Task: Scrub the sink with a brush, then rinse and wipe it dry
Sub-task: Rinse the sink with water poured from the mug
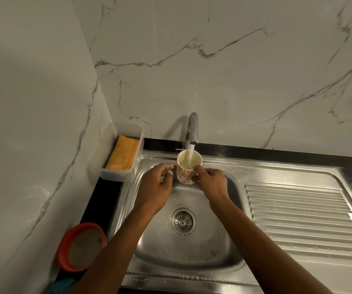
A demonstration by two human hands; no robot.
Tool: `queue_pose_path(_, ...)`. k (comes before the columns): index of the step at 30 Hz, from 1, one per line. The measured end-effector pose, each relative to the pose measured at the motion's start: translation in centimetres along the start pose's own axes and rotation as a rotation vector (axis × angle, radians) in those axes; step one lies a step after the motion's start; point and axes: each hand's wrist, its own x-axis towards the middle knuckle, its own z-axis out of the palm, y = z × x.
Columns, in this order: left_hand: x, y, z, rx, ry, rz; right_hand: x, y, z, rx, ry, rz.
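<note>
Filling cup point(184, 174) under tap point(192, 132) | right hand point(211, 183) grips it | left hand point(156, 185) loosely curled, empty

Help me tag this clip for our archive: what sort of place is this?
Most likely a home kitchen: a stainless steel sink with a ribbed drainboard, a tap running water into a patterned cup held in the right hand, and marble-look wall tiles behind.

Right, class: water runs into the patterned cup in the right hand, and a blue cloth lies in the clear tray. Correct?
No. The head view shows the cloth in the clear tray is orange, not blue. Water does run into the patterned cup held by the right hand.
</note>
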Motion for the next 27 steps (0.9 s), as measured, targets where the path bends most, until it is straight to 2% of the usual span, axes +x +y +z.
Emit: queue_pose_path(27, -1.1, 0.3, 0.3, -0.003, -0.010, -0.002, -0.3, 0.3, -0.3, 0.008, -0.001, 0.009)
